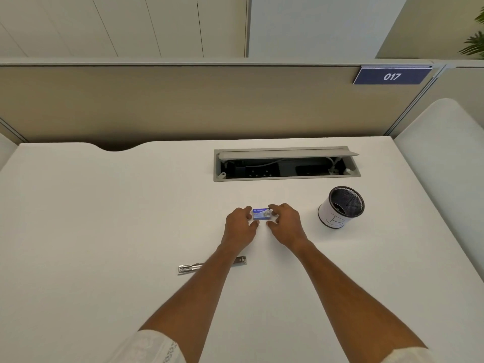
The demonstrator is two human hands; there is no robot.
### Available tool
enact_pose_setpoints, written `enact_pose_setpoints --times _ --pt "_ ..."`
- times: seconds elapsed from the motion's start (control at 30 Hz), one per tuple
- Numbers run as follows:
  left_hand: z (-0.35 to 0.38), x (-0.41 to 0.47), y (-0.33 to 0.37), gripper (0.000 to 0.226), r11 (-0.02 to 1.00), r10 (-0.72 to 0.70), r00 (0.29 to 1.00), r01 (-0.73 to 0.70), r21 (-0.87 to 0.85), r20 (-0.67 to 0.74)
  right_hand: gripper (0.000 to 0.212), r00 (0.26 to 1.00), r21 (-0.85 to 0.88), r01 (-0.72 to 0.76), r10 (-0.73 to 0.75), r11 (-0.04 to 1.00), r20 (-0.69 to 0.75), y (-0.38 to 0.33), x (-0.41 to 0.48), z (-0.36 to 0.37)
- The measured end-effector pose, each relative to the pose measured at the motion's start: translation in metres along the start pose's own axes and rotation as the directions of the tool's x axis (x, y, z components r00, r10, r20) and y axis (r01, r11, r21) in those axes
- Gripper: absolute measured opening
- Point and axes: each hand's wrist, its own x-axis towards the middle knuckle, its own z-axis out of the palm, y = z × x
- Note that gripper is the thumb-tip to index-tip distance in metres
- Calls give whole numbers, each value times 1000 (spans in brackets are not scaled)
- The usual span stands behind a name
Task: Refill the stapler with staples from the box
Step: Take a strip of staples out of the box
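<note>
Staple box (262, 214) on desk (104, 218) — hands clamped on its ends, left hand (239, 226), right hand (285, 224), arms outstretched

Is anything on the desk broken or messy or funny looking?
Nothing looks broken or spilled. The cable hatch in the desk has its lid propped open, showing wires inside. The stapler lies flat and opened out. Both hands, left and right, are at the staple box.

- White desk (91, 218), open cable tray (286, 165) near its far edge.
- Beige partition (170, 100) behind; blue plate "017" (392, 76) at its right top.
- Plant leaves (475, 45) far right.
</note>
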Motion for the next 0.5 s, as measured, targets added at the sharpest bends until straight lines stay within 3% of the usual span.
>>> enact_pose_setpoints --times 0.1,0.23,0.4,0.5 --pt "1 -2 1 45 1000 -11 1000 11 -3 7 47 1000 -16 7 -7 1000 -13 -1 -2 3" --pt "2 -9 0 43 998 -44 999 44 -36 2 24 998 4 27 -26 1000 -59 0 -7 4" --pt "-1 -27 2 40 982 -125 992 123 -141 -1 23 992 49 83 -78 995 -95 7 -25 7" --pt "-4 -42 3 32 940 -191 981 171 -295 -40 26 985 124 109 -90 986 -145 11 -41 8"
